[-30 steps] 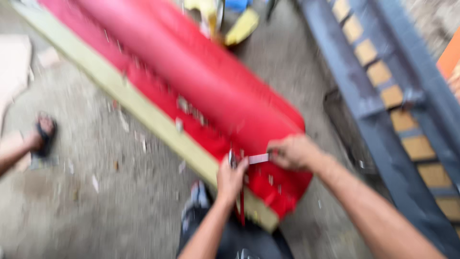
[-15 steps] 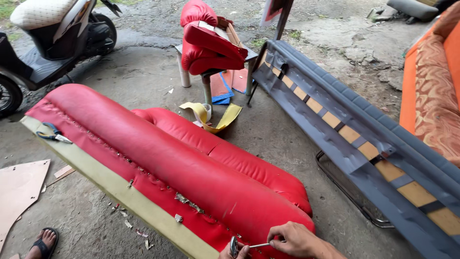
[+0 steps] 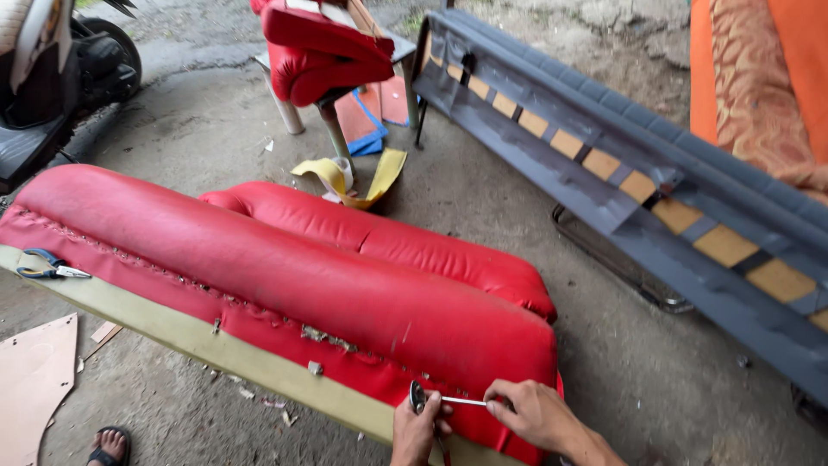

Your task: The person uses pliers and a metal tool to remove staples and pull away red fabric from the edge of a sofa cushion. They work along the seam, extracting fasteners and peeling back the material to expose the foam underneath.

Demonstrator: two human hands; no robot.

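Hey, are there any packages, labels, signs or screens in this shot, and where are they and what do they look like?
None can be made out.
Nearest to it: flat blue and red pieces on the ground under the stool, with no markings that can be told.
Both hands, left and right, work a thin metal tool at the red cushion edge; no tag shows there.

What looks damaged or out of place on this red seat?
The red cover is torn and ragged along its stapled edge, against the wooden frame. Pliers lie loose on that frame at the far end.
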